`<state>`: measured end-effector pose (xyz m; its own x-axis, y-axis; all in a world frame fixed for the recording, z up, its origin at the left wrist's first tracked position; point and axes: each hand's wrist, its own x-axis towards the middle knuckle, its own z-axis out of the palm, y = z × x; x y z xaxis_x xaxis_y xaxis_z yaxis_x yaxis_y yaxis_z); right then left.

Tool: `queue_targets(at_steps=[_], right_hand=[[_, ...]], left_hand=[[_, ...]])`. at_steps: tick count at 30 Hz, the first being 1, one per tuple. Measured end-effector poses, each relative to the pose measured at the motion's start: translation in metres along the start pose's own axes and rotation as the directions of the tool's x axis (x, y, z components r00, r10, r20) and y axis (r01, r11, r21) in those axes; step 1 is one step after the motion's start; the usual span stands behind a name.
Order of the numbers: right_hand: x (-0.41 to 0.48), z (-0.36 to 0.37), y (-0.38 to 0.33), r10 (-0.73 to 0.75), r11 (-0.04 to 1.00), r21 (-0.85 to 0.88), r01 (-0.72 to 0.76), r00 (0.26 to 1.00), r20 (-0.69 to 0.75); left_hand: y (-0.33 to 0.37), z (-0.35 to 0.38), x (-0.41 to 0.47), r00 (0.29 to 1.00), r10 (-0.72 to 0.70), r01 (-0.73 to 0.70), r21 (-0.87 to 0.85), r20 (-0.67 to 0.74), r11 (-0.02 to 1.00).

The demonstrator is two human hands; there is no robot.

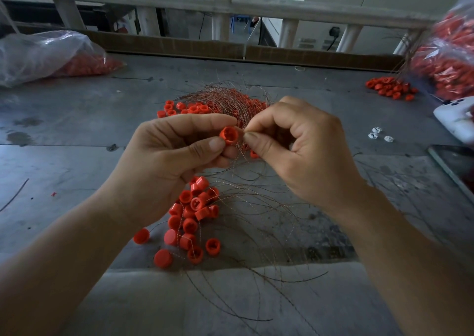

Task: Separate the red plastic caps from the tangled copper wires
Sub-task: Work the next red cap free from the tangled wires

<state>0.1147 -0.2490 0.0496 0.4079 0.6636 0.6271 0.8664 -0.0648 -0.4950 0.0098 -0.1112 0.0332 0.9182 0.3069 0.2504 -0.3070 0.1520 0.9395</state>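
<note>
My left hand pinches a red plastic cap between thumb and fingers, its open end facing me. My right hand pinches a thin copper wire right beside that cap. Behind the hands lies a tangle of copper wires mixed with red caps. Below the hands a loose cluster of red caps sits on the table, with copper strands curving across it and toward me.
The grey table holds a clear bag of red caps at far left, another bag at far right, a small cap pile, white small parts and a white device. A railing runs behind.
</note>
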Motion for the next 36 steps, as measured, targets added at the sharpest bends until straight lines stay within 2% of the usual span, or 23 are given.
queue_targets(at_steps=[5,10,16,22,25,28,30,32,36], right_hand=[[-0.001,-0.001,-0.003,0.064,0.991,0.117,-0.068,0.997,0.034],[0.000,-0.001,-0.003,0.148,0.941,0.297,-0.162,0.987,0.069],[0.001,0.002,-0.002,0.273,0.804,0.493,-0.332,0.943,0.190],[0.001,0.006,-0.002,0.269,0.761,0.523,-0.384,0.920,0.285],[0.006,-0.006,0.010,0.330,0.805,0.445,-0.393,0.919,0.216],[0.011,-0.018,0.040,0.417,0.899,0.155,-0.410,0.909,-0.011],[0.010,-0.021,0.061,0.455,0.885,-0.055,-0.461,0.885,-0.097],[0.008,-0.018,0.076,0.497,0.842,-0.200,-0.501,0.865,-0.071],[0.001,-0.006,0.091,0.526,0.811,-0.338,-0.477,0.848,0.066]], left_hand=[[-0.002,-0.007,0.000,0.997,0.012,-0.024,0.149,0.077,0.989],[-0.006,-0.012,0.001,0.998,0.012,-0.022,0.150,0.066,0.988],[-0.008,-0.016,0.002,0.997,0.000,-0.010,0.129,0.072,0.992],[-0.010,-0.018,0.003,0.996,-0.031,0.021,0.121,0.084,0.992],[-0.012,-0.018,0.003,0.996,-0.034,0.027,0.083,0.087,0.996],[-0.012,-0.017,0.003,0.995,-0.038,0.032,0.059,0.097,0.998],[-0.012,-0.016,0.002,0.995,-0.043,0.039,0.046,0.095,0.998],[-0.011,-0.014,0.002,0.994,-0.046,0.041,0.055,0.100,0.998],[-0.007,-0.013,0.002,0.994,-0.059,0.053,0.076,0.090,0.996]])
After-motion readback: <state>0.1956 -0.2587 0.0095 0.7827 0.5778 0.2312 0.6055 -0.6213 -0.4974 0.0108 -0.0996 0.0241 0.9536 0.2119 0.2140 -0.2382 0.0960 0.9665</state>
